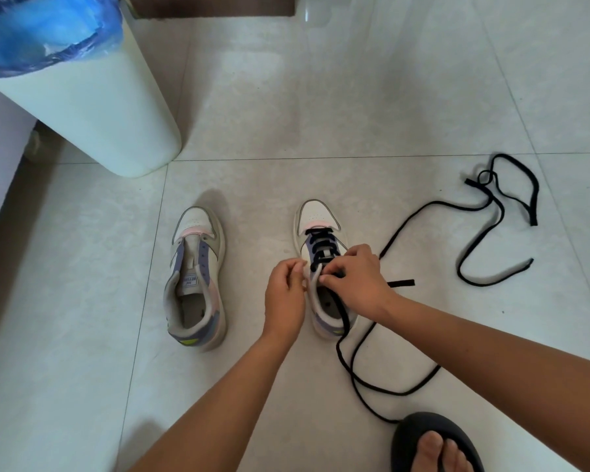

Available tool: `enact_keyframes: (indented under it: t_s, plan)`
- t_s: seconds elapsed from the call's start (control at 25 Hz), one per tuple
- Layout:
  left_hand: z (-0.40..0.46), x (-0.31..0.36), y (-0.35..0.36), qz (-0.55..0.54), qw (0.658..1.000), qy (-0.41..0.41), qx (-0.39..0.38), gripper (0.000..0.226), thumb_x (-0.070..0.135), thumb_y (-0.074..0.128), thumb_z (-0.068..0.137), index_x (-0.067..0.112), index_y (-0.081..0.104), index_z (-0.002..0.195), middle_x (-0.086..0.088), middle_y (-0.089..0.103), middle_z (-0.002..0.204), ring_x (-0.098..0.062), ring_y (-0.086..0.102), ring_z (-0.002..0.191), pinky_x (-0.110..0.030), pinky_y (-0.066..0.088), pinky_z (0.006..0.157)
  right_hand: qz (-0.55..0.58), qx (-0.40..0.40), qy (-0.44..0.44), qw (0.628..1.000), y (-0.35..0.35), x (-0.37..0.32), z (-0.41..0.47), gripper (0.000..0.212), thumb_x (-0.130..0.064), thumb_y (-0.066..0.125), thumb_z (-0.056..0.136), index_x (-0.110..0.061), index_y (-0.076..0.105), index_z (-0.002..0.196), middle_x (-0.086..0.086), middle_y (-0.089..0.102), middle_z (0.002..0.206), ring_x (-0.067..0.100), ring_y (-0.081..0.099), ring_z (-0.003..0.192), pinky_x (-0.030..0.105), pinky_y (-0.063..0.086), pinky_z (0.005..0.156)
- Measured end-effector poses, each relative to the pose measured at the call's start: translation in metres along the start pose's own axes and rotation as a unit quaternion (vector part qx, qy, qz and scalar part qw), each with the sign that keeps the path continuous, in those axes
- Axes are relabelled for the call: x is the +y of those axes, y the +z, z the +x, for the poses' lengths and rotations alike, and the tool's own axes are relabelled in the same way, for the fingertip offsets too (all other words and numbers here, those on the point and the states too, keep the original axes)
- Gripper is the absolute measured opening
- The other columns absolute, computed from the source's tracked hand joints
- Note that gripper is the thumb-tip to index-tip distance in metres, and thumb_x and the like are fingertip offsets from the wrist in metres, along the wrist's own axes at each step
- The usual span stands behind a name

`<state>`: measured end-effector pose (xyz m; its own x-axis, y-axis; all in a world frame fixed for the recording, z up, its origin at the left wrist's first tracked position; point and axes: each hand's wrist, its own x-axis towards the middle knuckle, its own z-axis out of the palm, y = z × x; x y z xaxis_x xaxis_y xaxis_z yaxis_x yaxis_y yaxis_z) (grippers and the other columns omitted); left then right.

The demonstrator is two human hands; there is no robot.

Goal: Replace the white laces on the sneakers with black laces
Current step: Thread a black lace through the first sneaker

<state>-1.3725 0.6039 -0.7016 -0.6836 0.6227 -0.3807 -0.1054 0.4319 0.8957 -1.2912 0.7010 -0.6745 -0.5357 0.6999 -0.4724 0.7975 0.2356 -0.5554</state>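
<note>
Right hand [353, 281] is pinched down on the black lace [322, 248] near the top eyelets of the right sneaker [320, 216], fingers curled shut around it. Left hand [285, 294] is closed too, thumb and fingers pinching at the collar edge on the shoe's other side, though I can't tell if it's got lace or just the shoe.

Only one view here, the head cam. The lace already criss-crosses most of the way up this shoe, so I'd say it's on the last eyelets. Tip for this bit: hold the collar steady, feed the tip through flat rather than twisted, then even up both tails. One tail runs off the heel in a long loop on the floor. The left sneaker [198, 277] sits just beside it with no lace at all, and a second black lace [491, 206] lies tangled off to the right.

Floor [354, 97] is pale glossy tile. A white bin [92, 107] with a blue liner stands top left, and a dark slipper [433, 441] on a foot shows bottom right.
</note>
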Motion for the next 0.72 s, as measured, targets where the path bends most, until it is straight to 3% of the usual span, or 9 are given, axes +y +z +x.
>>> enact_keyframes:
  t_s: [0.08,0.16,0.24,0.32,0.44,0.56,0.64,0.72]
  plan:
    - [-0.015,-0.006,0.003,0.130,0.991,0.043,-0.008,0.026,0.033,0.040,0.097,0.020,0.047,0.118,0.002,0.054,0.102,-0.014,0.057,0.086,-0.028,0.047,0.076,-0.102,0.045,-0.058,0.992,0.004,-0.004,-0.001,0.012,-0.022,0.064,0.084,-0.012,0.070,0.090,0.006,0.043,0.116,0.025,0.040,0.110,0.033,0.041,0.089]
    - [-0.023,-0.011,0.007,0.306,0.949,0.066,-0.044,0.042,0.041,0.032,0.095,0.012,0.042,0.124,-0.005,0.055,0.108,-0.024,0.059,0.088,-0.033,0.045,0.070,-0.208,0.154,-0.178,0.949,0.012,-0.002,0.002,0.010,-0.012,0.075,0.065,-0.008,0.068,0.070,0.012,0.057,0.102,0.028,0.047,0.094,0.036,0.047,0.072]
    - [-0.019,-0.009,0.012,0.370,0.927,0.016,-0.058,0.034,0.035,0.029,0.099,0.010,0.040,0.119,-0.008,0.062,0.105,-0.028,0.062,0.087,-0.031,0.040,0.064,-0.259,0.213,-0.281,0.899,0.017,0.005,0.001,0.005,-0.009,0.068,0.059,-0.008,0.064,0.060,0.011,0.062,0.088,0.025,0.043,0.086,0.035,0.049,0.066]
    - [-0.016,-0.006,0.016,0.409,0.910,-0.001,-0.072,0.032,0.031,0.029,0.101,0.010,0.036,0.124,-0.007,0.063,0.105,-0.029,0.063,0.088,-0.029,0.038,0.062,-0.256,0.216,-0.326,0.884,0.017,0.017,-0.002,0.003,-0.005,0.065,0.062,-0.007,0.062,0.063,0.011,0.060,0.085,0.024,0.041,0.085,0.035,0.050,0.066]
    - [-0.017,-0.003,0.017,0.418,0.905,0.011,-0.080,0.030,0.029,0.028,0.101,0.011,0.039,0.121,-0.007,0.063,0.102,-0.028,0.062,0.085,-0.030,0.036,0.062,-0.244,0.164,-0.322,0.900,0.009,0.026,-0.007,0.023,-0.004,0.082,0.055,-0.005,0.062,0.067,0.013,0.058,0.087,0.027,0.050,0.081,0.036,0.053,0.063]
    - [-0.014,-0.001,0.016,0.423,0.902,0.016,-0.082,0.028,0.031,0.028,0.100,0.011,0.043,0.113,-0.006,0.065,0.098,-0.028,0.062,0.084,-0.032,0.040,0.064,-0.200,0.110,-0.315,0.921,-0.001,0.028,-0.003,0.011,-0.009,0.073,0.072,-0.003,0.064,0.074,0.016,0.055,0.098,0.032,0.053,0.088,0.041,0.053,0.070]
    - [-0.010,0.002,0.011,0.426,0.900,0.014,-0.095,0.030,0.033,0.028,0.100,0.011,0.045,0.111,-0.006,0.065,0.099,-0.028,0.062,0.086,-0.032,0.041,0.067,-0.067,0.019,-0.232,0.970,-0.012,0.026,-0.009,0.016,-0.014,0.061,0.089,-0.008,0.062,0.104,0.011,0.046,0.116,0.027,0.049,0.104,0.031,0.043,0.089]
    - [-0.007,0.005,0.005,0.446,0.889,0.024,-0.103,0.030,0.033,0.029,0.100,0.010,0.046,0.111,-0.007,0.064,0.099,-0.028,0.061,0.087,-0.031,0.038,0.064,0.048,-0.106,-0.097,0.989,-0.024,0.032,-0.014,0.037,-0.024,0.055,0.093,-0.024,0.043,0.128,0.001,0.042,0.118,0.015,0.051,0.101,0.022,0.039,0.087]
